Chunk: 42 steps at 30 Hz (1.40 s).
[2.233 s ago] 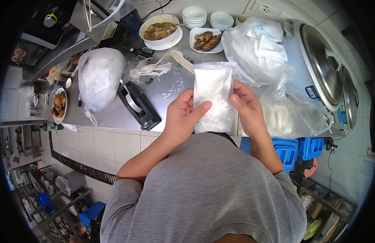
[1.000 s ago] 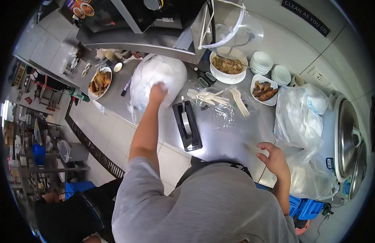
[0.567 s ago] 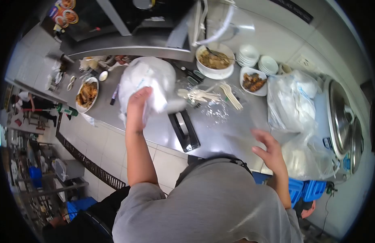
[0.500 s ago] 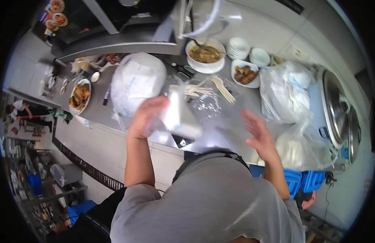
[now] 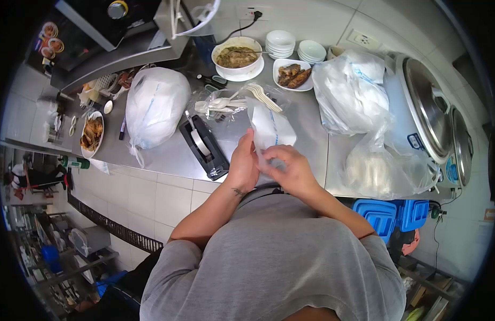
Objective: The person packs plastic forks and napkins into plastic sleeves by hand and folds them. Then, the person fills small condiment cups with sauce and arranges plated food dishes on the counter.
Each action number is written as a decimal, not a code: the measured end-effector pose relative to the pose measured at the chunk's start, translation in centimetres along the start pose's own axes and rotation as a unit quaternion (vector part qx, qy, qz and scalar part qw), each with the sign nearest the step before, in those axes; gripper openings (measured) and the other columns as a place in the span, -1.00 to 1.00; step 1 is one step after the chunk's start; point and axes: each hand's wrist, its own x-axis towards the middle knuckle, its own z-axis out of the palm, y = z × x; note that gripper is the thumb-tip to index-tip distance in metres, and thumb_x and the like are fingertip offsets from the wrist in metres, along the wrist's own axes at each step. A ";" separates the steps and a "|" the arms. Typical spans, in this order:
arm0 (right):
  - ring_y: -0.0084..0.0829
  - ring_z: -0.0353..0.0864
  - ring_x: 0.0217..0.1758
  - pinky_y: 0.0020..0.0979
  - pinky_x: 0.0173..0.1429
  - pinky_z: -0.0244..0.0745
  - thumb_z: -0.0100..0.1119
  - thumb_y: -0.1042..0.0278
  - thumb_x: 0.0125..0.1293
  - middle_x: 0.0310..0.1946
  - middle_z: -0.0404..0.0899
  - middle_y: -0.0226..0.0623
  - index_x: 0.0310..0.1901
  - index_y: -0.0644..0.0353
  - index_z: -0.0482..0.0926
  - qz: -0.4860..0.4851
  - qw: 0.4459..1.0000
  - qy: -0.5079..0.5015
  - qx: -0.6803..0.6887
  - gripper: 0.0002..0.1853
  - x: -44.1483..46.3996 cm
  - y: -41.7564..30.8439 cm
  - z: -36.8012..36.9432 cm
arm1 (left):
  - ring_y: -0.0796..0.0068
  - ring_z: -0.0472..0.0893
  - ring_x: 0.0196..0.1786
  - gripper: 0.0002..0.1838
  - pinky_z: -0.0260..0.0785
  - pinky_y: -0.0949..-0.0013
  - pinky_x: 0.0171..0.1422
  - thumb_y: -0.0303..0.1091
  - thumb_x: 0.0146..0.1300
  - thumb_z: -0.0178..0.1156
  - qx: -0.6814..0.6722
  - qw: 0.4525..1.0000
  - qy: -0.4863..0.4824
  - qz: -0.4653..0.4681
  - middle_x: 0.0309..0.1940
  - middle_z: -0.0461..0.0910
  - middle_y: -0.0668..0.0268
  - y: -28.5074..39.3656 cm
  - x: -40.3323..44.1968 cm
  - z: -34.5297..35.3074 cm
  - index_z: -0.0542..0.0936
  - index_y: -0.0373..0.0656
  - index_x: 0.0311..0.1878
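Close to my body, over the counter's front edge, a white plastic bag [image 5: 273,124] with blue print is wrapped around something box-like. My left hand [image 5: 244,161] steadies its left side and near end, fingers pointing up along it. My right hand [image 5: 291,167] is curled over the near end, its fingers closed on the bunched plastic. To the left of my left hand lies a black tape dispenser [image 5: 218,167] with a roll of clear tape. Beyond the bag are pale disposable forks [image 5: 264,97] and a clear bag of plastic cutlery [image 5: 221,105].
On the left stand a full white bag [image 5: 157,107] and a plate of food [image 5: 92,134]. Behind are scissors [image 5: 212,83], a stew bowl [image 5: 238,55], a dish of fried fish [image 5: 293,75] and stacked bowls [image 5: 280,43]. At right are plastic bags [image 5: 349,93] and a lidded pot [image 5: 427,107].
My hands, apart before, have come together on the white bag. It has moved right and away from me, uncovering the tape dispenser. The head view has shifted.
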 end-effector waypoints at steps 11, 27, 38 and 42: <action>-0.50 0.54 -0.33 -0.50 -0.16 0.44 0.10 0.49 0.30 -0.36 0.58 -0.32 -0.14 0.29 0.52 0.151 0.945 0.044 0.288 -0.86 0.2 9.6 -5.3 | 0.43 0.53 -0.55 -0.49 0.41 0.37 -0.40 -0.36 0.15 0.33 0.660 0.706 0.024 0.257 -0.46 0.54 0.29 -0.7 -1.6 2.3 0.38 -0.23 0.13; 0.00 0.51 0.02 -0.14 0.14 0.39 0.14 0.45 0.09 -0.13 0.56 0.03 -0.12 0.24 0.57 -0.064 0.958 0.093 -0.263 -0.73 8.9 15.1 -5.5 | 0.03 0.62 -0.14 -0.79 0.45 0.13 -0.03 -0.39 0.17 0.11 0.873 0.445 0.087 0.182 -0.25 0.64 0.07 9.5 18.1 -4.1 0.62 -0.12 -0.13; -0.11 0.53 -0.01 -0.13 0.02 0.48 0.12 0.33 0.11 -0.14 0.57 -0.15 -0.27 0.21 0.61 0.053 0.929 0.015 -0.366 -0.80 17.4 18.3 -0.8 | 0.05 0.60 -0.05 -0.79 0.46 0.09 0.02 -0.38 -0.05 0.30 0.919 0.361 0.077 0.141 -0.25 0.63 0.07 12.3 23.1 -5.4 0.64 -0.20 -0.29; -0.13 0.54 -0.10 -0.15 -0.02 0.44 0.16 0.31 0.10 -0.22 0.56 -0.19 -0.31 0.20 0.59 0.063 0.914 0.026 -0.400 -0.83 18.7 20.7 0.6 | 0.04 0.61 -0.08 -0.73 0.44 0.12 0.04 -0.40 -0.11 0.34 0.922 0.349 0.072 0.152 -0.25 0.64 0.04 16.1 18.3 -1.8 0.63 -0.22 -0.26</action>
